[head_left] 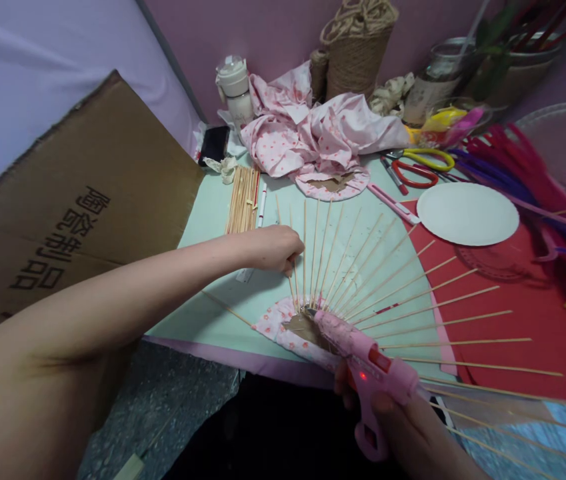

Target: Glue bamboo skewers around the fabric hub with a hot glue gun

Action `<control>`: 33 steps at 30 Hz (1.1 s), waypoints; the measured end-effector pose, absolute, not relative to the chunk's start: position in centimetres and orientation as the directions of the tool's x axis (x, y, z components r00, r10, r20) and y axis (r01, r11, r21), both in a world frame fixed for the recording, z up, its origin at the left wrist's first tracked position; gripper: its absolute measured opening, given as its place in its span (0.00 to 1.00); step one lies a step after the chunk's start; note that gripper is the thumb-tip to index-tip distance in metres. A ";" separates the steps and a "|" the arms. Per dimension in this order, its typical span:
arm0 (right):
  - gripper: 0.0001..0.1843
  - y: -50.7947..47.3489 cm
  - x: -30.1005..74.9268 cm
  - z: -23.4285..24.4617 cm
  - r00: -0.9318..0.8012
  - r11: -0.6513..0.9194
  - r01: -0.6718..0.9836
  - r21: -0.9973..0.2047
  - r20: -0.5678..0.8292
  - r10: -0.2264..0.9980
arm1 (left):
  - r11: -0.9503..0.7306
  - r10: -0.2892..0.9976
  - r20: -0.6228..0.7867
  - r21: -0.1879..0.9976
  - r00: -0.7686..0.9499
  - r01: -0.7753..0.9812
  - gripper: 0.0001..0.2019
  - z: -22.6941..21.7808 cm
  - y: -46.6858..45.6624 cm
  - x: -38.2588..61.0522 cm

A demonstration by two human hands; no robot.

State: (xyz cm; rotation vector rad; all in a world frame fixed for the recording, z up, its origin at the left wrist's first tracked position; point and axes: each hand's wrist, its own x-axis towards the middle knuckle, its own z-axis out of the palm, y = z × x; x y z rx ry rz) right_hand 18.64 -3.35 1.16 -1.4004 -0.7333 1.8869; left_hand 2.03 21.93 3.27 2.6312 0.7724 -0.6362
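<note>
Well, at the far left a cardboard panel (117, 180) with printed characters stands beside the green-topped bench (187, 313). Next, a bundle of thin sticks (243, 200) lies just beyond the left hand (273, 247), whose grip is pinched together on a slim stick (291, 288). That stick runs down to a cloth-covered base (270, 320) at the bench's near edge, from which a fan of sticks (463, 343) spreads rightward. Above the base's middle points a pink glue gun (350, 340); the grip of the right hand (403, 427) is clamped around it. Farther right, a white plate (467, 213) overlaps a red sheet (553, 307).
</note>
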 end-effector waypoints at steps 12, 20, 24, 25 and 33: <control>0.26 -3.4 18.8 0.8 -0.231 -0.648 -0.231 -0.725 -0.606 0.761 | -0.810 0.423 -0.541 0.133 0.727 0.571 0.04 3.9 21.8 2.5; 0.34 -3.3 18.6 0.0 -0.231 -0.605 -0.234 -0.761 -0.561 0.795 | -0.789 0.425 -0.548 0.165 0.720 0.592 0.06 4.0 21.9 2.3; 0.37 -3.0 18.8 -0.3 -0.208 -0.537 -0.209 -0.817 -0.500 0.841 | -0.785 0.406 -0.543 0.206 0.735 0.585 0.07 3.6 22.3 2.1; 0.35 -3.0 18.8 -0.2 -0.202 -0.550 -0.209 -0.809 -0.514 0.834 | -0.779 0.406 -0.543 0.215 0.735 0.589 0.07 3.4 22.3 2.0; 0.25 -3.5 18.5 1.0 -0.195 -0.664 -0.219 -0.715 -0.635 0.747 | -0.789 0.410 -0.500 0.225 0.763 0.572 0.08 2.6 22.5 1.6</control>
